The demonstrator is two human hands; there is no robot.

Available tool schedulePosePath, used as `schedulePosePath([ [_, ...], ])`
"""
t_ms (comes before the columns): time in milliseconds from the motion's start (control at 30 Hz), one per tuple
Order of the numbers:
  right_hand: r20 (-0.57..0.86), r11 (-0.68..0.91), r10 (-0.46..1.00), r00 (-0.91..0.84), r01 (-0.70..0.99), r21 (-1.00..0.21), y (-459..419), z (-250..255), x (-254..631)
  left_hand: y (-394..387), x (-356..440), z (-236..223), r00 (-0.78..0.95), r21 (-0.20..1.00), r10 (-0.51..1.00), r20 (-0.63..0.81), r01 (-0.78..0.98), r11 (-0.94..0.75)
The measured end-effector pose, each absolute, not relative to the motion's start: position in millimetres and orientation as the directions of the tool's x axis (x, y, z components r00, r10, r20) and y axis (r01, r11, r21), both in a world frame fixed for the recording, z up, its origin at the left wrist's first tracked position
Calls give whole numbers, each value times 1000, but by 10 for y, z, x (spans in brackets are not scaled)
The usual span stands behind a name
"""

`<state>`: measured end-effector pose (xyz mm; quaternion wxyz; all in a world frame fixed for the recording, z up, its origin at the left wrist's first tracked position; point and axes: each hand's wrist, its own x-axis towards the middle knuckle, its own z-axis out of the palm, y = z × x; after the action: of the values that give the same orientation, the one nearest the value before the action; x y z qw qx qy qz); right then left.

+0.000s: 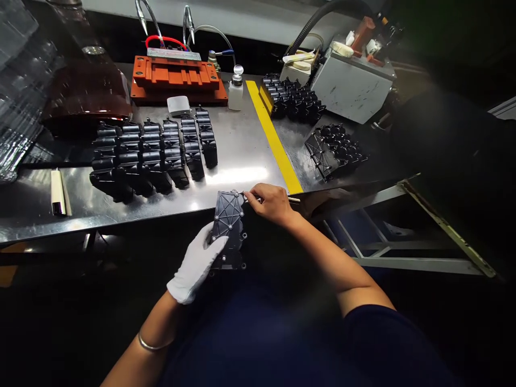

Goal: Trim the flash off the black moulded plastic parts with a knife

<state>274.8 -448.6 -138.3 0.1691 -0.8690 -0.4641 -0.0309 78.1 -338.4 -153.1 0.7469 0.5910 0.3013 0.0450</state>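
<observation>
My left hand (200, 262), in a white glove, is closed round the lower left side of a black plastic housing (229, 223). The housing is held in front of the table edge, its star-ribbed face turned up toward me. My bare right hand (269, 201) is closed in a pinch at the housing's upper right corner. Out of that fist, to the right, sticks the pale end of a thin stick-like tool (294, 200). Its tip, by the housing's edge, is too small to make out.
Rows of black housings (145, 156) stand on the steel table (237, 140) at left, more (292, 99) beyond a yellow strip (274, 140). Behind are an orange fixture (177, 78), a white pump bottle (236, 92) and a grey box (350, 83). A metal frame (419, 265) stands at right.
</observation>
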Motion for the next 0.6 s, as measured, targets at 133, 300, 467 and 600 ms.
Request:
schedulePosePath([
  [133,201,-533,788,581,809,-248,-4458,-1381,2747,-3390,783,-1510,812,913,424,-400,311,265],
  [300,199,-558,768,608,789,-258,-4484,-1364,2701,-3398,782,-1465,801,909,436,-411,323,264],
  [467,174,-389,863,474,844,-369,-4658,-1328,2586,-3379,758,-1481,791,903,439,-426,341,260],
  [600,189,-313,902,388,889,-334,-4723,-1317,2575,-3359,744,-1529,794,902,430,-429,347,258],
])
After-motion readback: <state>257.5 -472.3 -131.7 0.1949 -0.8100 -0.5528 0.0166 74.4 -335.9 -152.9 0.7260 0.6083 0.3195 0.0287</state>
